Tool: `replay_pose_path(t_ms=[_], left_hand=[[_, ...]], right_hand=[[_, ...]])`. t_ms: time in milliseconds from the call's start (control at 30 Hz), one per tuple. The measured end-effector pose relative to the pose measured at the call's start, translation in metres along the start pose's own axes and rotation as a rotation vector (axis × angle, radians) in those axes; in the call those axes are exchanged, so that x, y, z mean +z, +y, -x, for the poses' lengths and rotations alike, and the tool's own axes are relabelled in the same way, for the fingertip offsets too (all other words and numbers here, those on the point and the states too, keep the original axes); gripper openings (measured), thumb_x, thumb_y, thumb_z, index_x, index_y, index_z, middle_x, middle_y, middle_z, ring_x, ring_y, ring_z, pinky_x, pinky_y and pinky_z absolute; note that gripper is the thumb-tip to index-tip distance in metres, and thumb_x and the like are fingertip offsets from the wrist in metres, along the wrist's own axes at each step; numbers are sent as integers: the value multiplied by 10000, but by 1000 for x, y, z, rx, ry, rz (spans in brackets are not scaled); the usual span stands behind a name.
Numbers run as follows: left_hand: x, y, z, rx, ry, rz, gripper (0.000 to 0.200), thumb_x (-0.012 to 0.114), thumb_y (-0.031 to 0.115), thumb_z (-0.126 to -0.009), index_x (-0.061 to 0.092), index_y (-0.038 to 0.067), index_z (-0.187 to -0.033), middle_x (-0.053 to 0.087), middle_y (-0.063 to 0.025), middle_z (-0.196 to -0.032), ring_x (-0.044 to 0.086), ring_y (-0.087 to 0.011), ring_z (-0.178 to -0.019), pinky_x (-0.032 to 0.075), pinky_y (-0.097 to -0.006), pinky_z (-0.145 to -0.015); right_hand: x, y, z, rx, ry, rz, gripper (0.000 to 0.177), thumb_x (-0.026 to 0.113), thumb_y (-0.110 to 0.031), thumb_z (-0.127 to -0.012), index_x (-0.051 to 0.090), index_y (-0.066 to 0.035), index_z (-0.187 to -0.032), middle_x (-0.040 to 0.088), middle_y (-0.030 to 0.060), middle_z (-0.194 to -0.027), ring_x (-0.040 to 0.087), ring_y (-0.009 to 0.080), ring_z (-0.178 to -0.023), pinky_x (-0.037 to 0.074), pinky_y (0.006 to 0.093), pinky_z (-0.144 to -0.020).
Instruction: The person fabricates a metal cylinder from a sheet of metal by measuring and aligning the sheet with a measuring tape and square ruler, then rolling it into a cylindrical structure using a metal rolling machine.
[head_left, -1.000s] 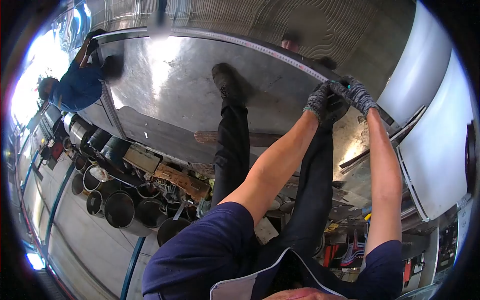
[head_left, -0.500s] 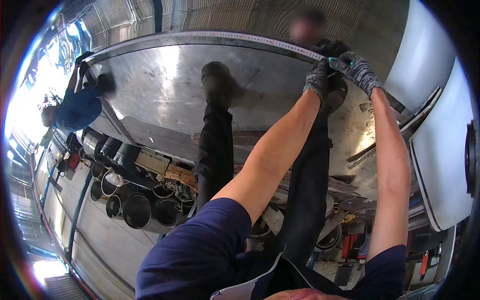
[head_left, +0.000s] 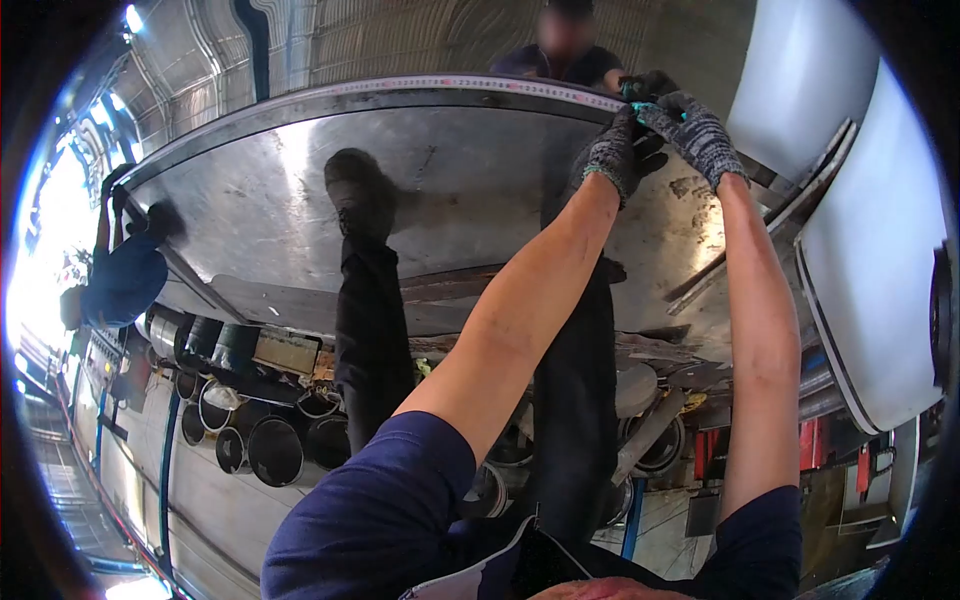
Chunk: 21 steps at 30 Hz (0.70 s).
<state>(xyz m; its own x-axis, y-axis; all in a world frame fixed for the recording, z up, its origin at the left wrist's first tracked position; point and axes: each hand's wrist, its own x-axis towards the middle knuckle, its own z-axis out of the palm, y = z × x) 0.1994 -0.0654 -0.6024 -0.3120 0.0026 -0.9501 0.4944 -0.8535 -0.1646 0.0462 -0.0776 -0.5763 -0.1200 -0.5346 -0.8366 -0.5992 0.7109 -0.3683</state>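
Observation:
A white measuring tape (head_left: 470, 84) runs stretched along the long metal bar (head_left: 330, 104) at the edge of a shiny metal sheet (head_left: 270, 215). My left hand (head_left: 617, 158), in a grey knitted glove, is at the bar's right end, just below the tape's end; its thumb side touches the bar and some fingers stand apart. My right hand (head_left: 697, 135), gloved too, is closed beside it around a small green and dark thing at the end of the tape. The glove hides most of that thing.
At the far left a co-worker (head_left: 125, 280) bends at the bar's other end. The mirror-like sheet behind shows a reflected person (head_left: 565, 50). Large white cylinders (head_left: 870, 270) stand at the right. Round pipe pieces (head_left: 275, 450) and scrap strips lie below the sheet.
The view has shifted, so the sheet and co-worker appear further left. My left hand has loosened at the bar's end, with its fingers more spread. My right hand remains at the tape's end.

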Motion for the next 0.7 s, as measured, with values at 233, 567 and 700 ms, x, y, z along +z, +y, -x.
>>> replay_pose_path(t_ms=[233,567,700], left_hand=[[18,-51,-32,-50,15,-62,325,561,413,-992,609,160,-1190,661,-49,-995,661,-227,-849,588,-444,-689],[14,-58,-42,-45,11,-132,294,598,421,-972,670,157,-1082,697,-55,-1006,678,-253,-916,588,-439,-746],[17,-59,-47,-41,39,-146,308,601,427,-972,653,150,-1096,689,-58,-976,680,-247,-880,592,-451,-694]], right_hand=[[-20,61,11,153,18,108,764,679,-721,-762,627,-144,-1261,652,146,-1267,602,320,-1192,455,414,-1025],[-14,76,21,79,155,32,729,713,-668,-765,634,-122,-1242,655,149,-1244,616,315,-1161,473,413,-1006],[-10,79,27,46,263,-1,644,755,-559,-791,652,-85,-1214,670,158,-1200,641,300,-1104,504,396,-965]])
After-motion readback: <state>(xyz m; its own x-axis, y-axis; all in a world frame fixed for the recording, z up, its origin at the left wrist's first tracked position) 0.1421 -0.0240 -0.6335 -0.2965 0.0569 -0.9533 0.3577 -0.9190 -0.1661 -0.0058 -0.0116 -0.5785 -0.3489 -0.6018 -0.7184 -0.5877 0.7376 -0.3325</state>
